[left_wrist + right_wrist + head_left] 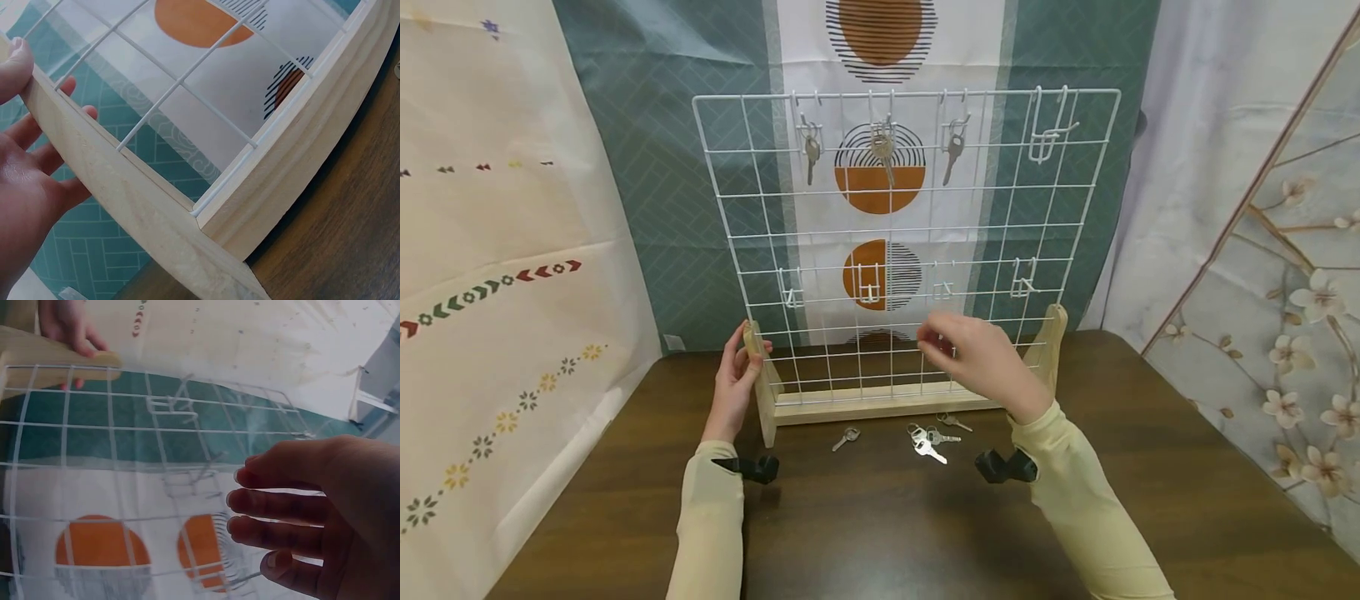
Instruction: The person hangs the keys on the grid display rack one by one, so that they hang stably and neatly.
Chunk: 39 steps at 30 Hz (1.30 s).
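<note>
A white wire grid [880, 227] stands upright in a wooden base [850, 408]. My left hand [734, 383] grips its left wooden upright [119, 181], thumb on the near side and fingertips behind. In front of the lower grid is my right hand [981, 358]; in the right wrist view its fingers [281, 506] are loosely bent with nothing between them. On the upper hooks hang a left key [812, 158], a middle key [883, 148] and a third key [954, 157]. Lying below the grid are a single key [847, 438] and a small group of keys [928, 448].
At the top right of the grid is another hook [1048, 137]. Several more hooks, among them a white hook [869, 287], sit along a lower row. A patterned cloth [662, 167] hangs behind. The brown table [850, 533] extends toward me.
</note>
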Motion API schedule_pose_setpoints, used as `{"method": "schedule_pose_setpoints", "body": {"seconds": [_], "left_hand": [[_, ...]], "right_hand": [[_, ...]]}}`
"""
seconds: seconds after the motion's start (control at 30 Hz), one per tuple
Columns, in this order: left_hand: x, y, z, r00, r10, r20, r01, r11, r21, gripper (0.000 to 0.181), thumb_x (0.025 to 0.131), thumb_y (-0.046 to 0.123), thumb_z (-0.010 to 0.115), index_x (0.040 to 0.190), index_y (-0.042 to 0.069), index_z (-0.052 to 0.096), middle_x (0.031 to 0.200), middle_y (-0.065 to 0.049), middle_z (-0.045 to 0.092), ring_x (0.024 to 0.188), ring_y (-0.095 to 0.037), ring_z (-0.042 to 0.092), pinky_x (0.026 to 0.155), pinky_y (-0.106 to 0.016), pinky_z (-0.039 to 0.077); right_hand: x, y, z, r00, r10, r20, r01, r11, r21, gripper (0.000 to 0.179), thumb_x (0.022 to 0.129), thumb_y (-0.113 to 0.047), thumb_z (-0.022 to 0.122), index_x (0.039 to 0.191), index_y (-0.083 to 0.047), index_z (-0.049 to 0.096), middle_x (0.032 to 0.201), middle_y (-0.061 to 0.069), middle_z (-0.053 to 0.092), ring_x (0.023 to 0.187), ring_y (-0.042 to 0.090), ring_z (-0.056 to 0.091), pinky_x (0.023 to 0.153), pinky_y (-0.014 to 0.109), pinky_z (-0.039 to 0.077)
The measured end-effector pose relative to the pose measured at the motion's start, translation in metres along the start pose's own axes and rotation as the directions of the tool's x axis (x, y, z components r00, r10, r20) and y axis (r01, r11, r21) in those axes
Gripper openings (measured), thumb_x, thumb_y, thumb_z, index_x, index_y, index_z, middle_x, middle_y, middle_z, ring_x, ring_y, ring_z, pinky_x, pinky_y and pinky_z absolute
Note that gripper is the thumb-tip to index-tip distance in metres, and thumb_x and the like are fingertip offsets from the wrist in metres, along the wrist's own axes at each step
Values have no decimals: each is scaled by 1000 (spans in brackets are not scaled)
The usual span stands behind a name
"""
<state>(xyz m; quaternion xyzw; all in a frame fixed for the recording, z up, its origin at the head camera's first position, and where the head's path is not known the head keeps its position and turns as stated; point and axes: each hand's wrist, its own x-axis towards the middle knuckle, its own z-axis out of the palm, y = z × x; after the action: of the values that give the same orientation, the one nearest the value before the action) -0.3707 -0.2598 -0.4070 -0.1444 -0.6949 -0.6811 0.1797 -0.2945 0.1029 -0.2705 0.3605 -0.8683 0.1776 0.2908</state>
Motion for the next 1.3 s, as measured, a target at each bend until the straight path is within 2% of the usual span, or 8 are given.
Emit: {"method": "schedule_pose_setpoints", "body": {"seconds": [0.33, 0.6, 0.7, 0.8, 0.97, 1.17, 1.23, 1.3], "left_hand": [[1, -2, -2, 1000, -14, 0, 14, 1000, 7, 58, 102, 24, 46, 154, 29, 21, 123, 7, 57, 119, -3, 52, 93, -14, 41], [0, -1, 0, 1000, -11, -11, 11, 1000, 14, 57, 102, 24, 45, 154, 29, 22, 122, 7, 57, 119, -7, 51, 92, -16, 41], [0, -1, 0, 1000, 1, -15, -1, 1000, 8, 57, 102, 23, 46, 154, 28, 23, 123, 4, 59, 120, -9, 52, 92, -16, 40], [0, -1, 0, 1000, 9, -15, -9, 1000, 12, 58, 102, 23, 47, 154, 28, 23, 123, 3, 60, 121, -10, 53, 92, -16, 40], [2, -1, -1, 1000, 23, -9, -22, 1000, 13, 57, 102, 23, 46, 154, 28, 23, 122, 6, 58, 119, -7, 53, 93, -15, 40], [1, -2, -1, 1000, 26, -7, -26, 1000, 4, 57, 102, 21, 46, 154, 27, 23, 122, 4, 58, 117, -5, 54, 94, -13, 39], [0, -2, 0, 1000, 24, -3, -24, 1000, 2, 57, 102, 21, 46, 154, 27, 23, 123, 3, 58, 117, -5, 54, 94, -13, 39], [0, -1, 1, 1000, 21, 2, -21, 1000, 10, 57, 102, 22, 45, 154, 28, 22, 123, 4, 56, 117, -4, 53, 95, -13, 38]], "right_hand": [[-21, 1, 39, 993, 58, 106, -61, 998, 22, 7, 88, -11, 66, 87, -17, 64, 76, -9, 61, 68, 6, 55, 59, 20, 41], [-23, 7, 50, 982, 74, 174, -79, 997, 21, 7, 89, -15, 66, 86, -19, 62, 75, -10, 59, 67, 2, 51, 57, 19, 39], [-23, 11, 54, 968, 74, 238, -82, 996, 24, 6, 90, -16, 66, 85, -19, 63, 74, -10, 59, 66, 4, 51, 57, 19, 39], [-23, 18, 61, 939, 69, 337, -89, 995, 41, 6, 90, -16, 66, 85, -18, 63, 74, -9, 61, 64, 4, 51, 56, 20, 39], [-27, 36, 80, 866, 70, 496, -139, 985, 104, 3, 88, -13, 67, 85, -13, 65, 77, -5, 62, 66, 5, 51, 61, 22, 42], [-39, 59, 111, 804, 68, 591, -180, 975, 133, 8, 83, -9, 70, 89, -7, 65, 83, 1, 64, 74, 9, 55, 68, 26, 45], [-43, 64, 118, 780, 92, 619, -211, 970, 122, 11, 81, -8, 72, 89, -7, 65, 83, 1, 63, 74, 9, 53, 68, 26, 44], [-46, 68, 124, 768, 111, 631, -236, 964, 118, 14, 79, -7, 73, 90, -6, 64, 81, 2, 62, 72, 10, 51, 67, 27, 43]]}}
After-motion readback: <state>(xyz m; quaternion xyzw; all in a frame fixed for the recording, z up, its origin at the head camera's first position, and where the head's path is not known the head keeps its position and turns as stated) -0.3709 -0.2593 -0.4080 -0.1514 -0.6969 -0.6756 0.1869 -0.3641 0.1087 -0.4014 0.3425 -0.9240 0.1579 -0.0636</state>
